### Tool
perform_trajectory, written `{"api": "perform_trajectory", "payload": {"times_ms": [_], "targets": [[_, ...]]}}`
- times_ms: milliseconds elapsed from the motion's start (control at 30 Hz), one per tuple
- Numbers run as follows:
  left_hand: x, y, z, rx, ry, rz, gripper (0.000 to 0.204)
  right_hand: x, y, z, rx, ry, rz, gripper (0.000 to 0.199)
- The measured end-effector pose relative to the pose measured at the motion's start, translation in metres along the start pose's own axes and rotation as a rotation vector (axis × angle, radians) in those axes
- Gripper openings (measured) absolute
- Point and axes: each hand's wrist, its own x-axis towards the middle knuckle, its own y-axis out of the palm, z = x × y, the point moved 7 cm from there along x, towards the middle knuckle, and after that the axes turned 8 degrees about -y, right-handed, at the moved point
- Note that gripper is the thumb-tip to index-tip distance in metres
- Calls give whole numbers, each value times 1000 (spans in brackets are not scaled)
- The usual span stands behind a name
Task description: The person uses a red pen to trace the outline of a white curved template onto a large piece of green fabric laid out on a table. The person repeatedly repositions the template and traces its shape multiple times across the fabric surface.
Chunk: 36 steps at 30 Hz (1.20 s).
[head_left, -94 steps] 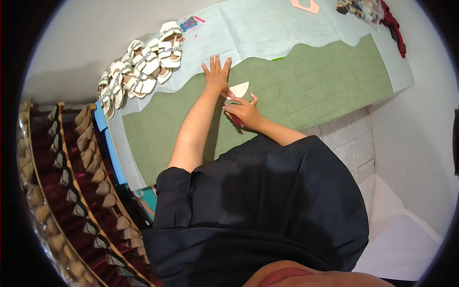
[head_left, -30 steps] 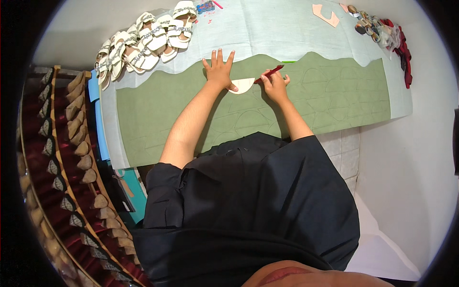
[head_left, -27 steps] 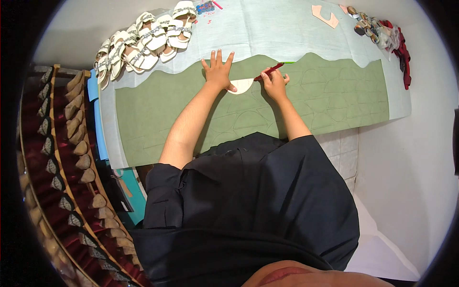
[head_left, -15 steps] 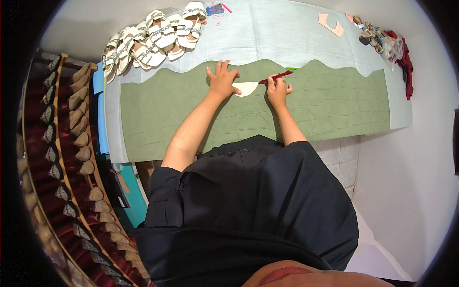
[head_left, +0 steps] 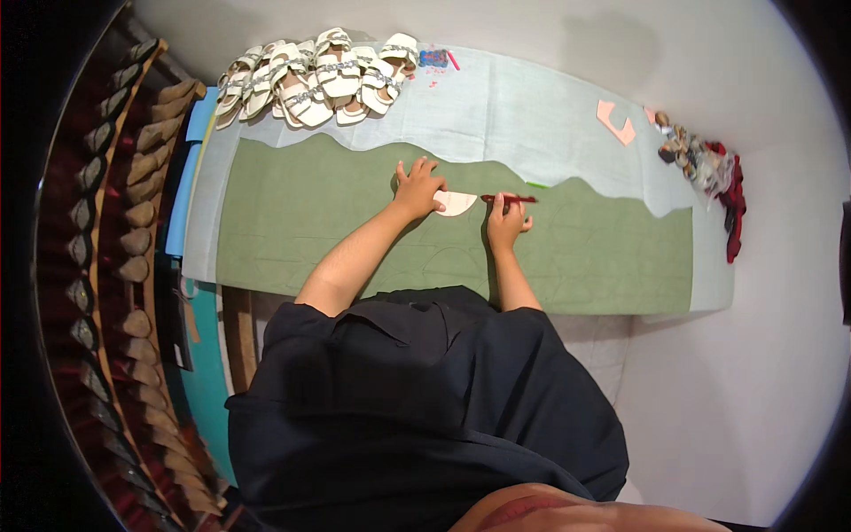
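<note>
The left hand [head_left: 418,189] is lying on a green sheet [head_left: 310,199], its fingers spreading wide and bending a little, and its thumb is resting on the left end of a pale half-round card [head_left: 458,205]. The card is lying flat on the sheet between the two hands, its straight edge facing the far side of the table and its curve facing the person. The right hand [head_left: 507,222] is holding a dark red pen [head_left: 519,199] between thumb and fingers; the pen is slanting nearly level, its tip pointing left and sitting just beside the card's right corner — whether it is touching the sheet, I cannot tell. Thin drawn outlines [head_left: 454,262] are showing faintly on the sheet, some nearer the person than the card.

The sheet is covering the near part of a table that is wearing a pale blue cover [head_left: 541,106]. A small bright green strip [head_left: 536,184] is lying by the sheet's wavy far edge, beyond the pen. A heap of white sandals [head_left: 306,84] is standing at the far left — a pink stick [head_left: 454,60] is lying to its right. A pink cut-out [head_left: 616,124] is lying farther right, and a dark red cloth [head_left: 734,213] is hanging near the right end.
</note>
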Motion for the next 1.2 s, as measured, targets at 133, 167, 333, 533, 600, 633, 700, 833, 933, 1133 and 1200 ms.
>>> {"api": "perform_trajectory", "payload": {"times_ms": [133, 167, 333, 533, 600, 633, 700, 833, 933, 1133, 1200], "targets": [[-6, -8, 2, -80, 28, -38, 34, -1, 0, 6, 21, -53, 100, 24], [-12, -13, 4, -105, 44, -49, 32, -2, -1, 11, -19, -101, 93, 23], [-56, -34, 24, -134, 116, -234, 16, -2, 2, 22, -125, -202, 116, 21], [-107, -24, 64, -21, 94, -292, 25, -4, 8, 26, -78, -249, 126, 21], [-114, -22, 64, -14, 68, -236, 36, -3, 8, 27, -72, -267, 144, 22], [-117, -22, 66, -33, 40, -188, 41, -4, 9, 27, -71, -267, 168, 22], [-120, -22, 70, -59, -25, -170, 50, -5, 11, 32, -57, -290, 200, 21], [-111, -22, 67, -66, -92, -199, 55, -15, 16, 47, -12, -335, 221, 20], [-105, -25, 67, -64, -61, -150, 49, -27, 22, 63, 45, -360, 246, 20], [-93, -38, 73, -181, 1, -151, 25, -38, 28, 70, 55, -375, 263, 20], [-83, -44, 73, -209, 10, -79, 24, -35, 28, 68, 49, -349, 261, 20]]}}
